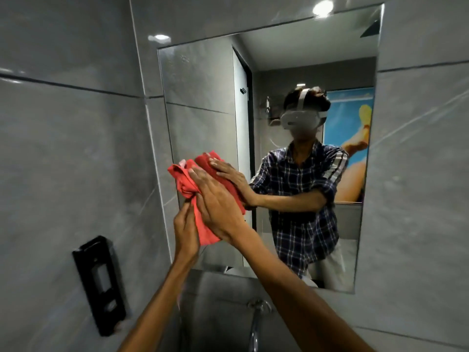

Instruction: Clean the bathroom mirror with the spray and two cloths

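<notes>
Mirror (203,97): red cloth (187,181) pressed flat under right hand (218,207), fingers spread; lower tail pinched by left hand (186,229)

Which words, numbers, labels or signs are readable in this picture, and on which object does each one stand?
No text can be read anywhere in this view.
Black wall dispenser: pale marks on its front, too blurred to read.
Door reflected in the mirror: a small dark mark, too small to tell whether it is a sign.
Colourful poster in the reflection: picture only, no letters visible.
Red cloth: no label visible.
</notes>
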The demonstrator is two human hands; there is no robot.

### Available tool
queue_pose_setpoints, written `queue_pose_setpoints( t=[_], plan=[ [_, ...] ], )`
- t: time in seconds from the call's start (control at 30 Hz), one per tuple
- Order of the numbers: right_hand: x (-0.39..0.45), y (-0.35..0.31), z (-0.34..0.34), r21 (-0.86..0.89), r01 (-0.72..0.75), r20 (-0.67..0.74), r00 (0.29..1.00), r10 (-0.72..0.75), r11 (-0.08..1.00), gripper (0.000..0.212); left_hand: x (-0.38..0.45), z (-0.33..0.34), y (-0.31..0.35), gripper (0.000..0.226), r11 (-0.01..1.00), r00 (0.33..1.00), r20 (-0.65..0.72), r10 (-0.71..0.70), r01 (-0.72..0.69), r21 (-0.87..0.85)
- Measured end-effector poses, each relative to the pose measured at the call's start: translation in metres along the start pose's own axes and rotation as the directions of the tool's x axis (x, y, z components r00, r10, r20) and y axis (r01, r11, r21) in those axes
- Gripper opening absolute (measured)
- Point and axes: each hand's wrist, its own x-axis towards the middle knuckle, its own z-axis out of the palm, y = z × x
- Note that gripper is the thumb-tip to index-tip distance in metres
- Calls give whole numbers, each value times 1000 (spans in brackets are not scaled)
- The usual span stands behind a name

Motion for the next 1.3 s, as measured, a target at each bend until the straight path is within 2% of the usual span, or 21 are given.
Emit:
queue_pose_setpoints(
  t=[0.03,0.07,0.13,0.2,0.27,0.3,0.37,0.43,0.5,0.57,0.63,0.67,0.77,0.83,0.9,1.03,1.1,1.17,1.23,1.27,1.3],
  plan=[
    [-21,-7,-3,80,-30,-32,999,32,996,55,-22,6,8,45,950,988,23,-151,151,-274],
    [-50,-12,-5,118,-64,-32,997,68,991,55,-50,9,10,55,830,957,164,-238,288,-477],
    [-108,-22,-10,117,-87,-23,996,90,989,56,-103,10,7,70,656,916,331,-226,394,-644],
    [-183,-25,-25,102,-159,35,987,156,982,54,-173,11,-6,68,543,813,390,-433,580,-608],
    [-267,-21,-44,138,-384,94,923,374,913,55,-243,20,-33,53,498,650,398,-647,756,-425],
    [-308,-16,-53,142,-547,136,836,531,825,58,-279,26,-52,52,456,577,367,-730,811,-366],
    [-392,-4,-76,207,-822,261,568,780,530,59,-344,45,-80,57,314,411,303,-860,894,-320],
    [-445,7,-96,321,-933,461,303,834,161,34,-380,55,-97,56,228,318,316,-894,929,-290],
    [-511,29,-117,317,-933,593,55,803,-171,19,-430,78,-125,47,149,192,290,-938,975,-164],
    [-585,50,-139,231,-928,592,-104,799,-291,22,-486,107,-161,50,44,49,228,-972,999,-27],
    [-628,60,-150,125,-964,560,-128,819,-236,18,-516,124,-185,69,-79,-87,217,-972,996,43],
    [-651,70,-153,60,-970,556,-163,815,-236,19,-531,138,-201,75,-112,-123,217,-969,992,60],
    [-715,128,-149,42,-929,523,-293,800,-367,26,-580,181,-279,76,-83,-110,166,-980,984,159],
    [-738,156,-140,57,-927,458,-305,835,-370,28,-589,199,-316,71,-69,-98,146,-984,978,194],
    [-763,186,-126,55,-928,368,-325,871,-369,33,-602,213,-360,60,-17,-53,145,-988,970,242],
    [-796,224,-111,-22,-913,290,-395,872,-406,40,-609,230,-406,50,134,109,79,-991,869,476],
    [-802,225,-110,-79,-936,277,-351,895,-342,41,-616,231,-412,65,209,201,79,-976,783,586],
    [-789,211,-119,-116,-953,313,-302,901,-279,46,-614,229,-395,67,320,305,158,-939,609,726],
    [-776,188,-128,-192,-975,350,-174,920,-111,62,-613,218,-371,67,454,424,309,-851,300,839],
    [-763,176,-135,-162,-987,326,-55,944,-2,67,-608,212,-358,68,504,494,388,-778,120,855],
    [-745,164,-145,-181,-981,292,14,956,69,70,-598,208,-345,68,524,533,469,-704,-56,850]
  ],
)
